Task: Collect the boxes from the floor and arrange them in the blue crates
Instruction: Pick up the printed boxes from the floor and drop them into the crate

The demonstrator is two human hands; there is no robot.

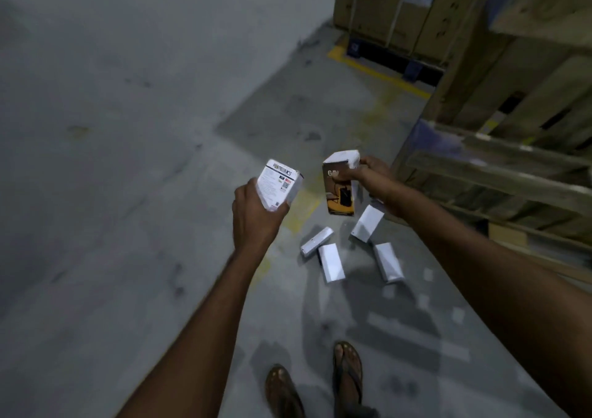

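Sandalled feet (315, 382) stand by four white boxes (331, 262) on the floor (128, 161); left hand (256, 216) fingers grasp a white printed box (280, 185), right hand (371, 169) fingers an orange-black box (340, 190), so collecting is mid-way and no blue crate shows to carry them to.

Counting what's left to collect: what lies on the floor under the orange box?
Four white boxes lie on the floor below the orange box held in the right hand; anything directly behind it is hidden.

Bare concrete floor (112, 161) lies open to the left; wooden pallets (512, 148) and stacked cartons (400, 7) wall off the right side and far corner.
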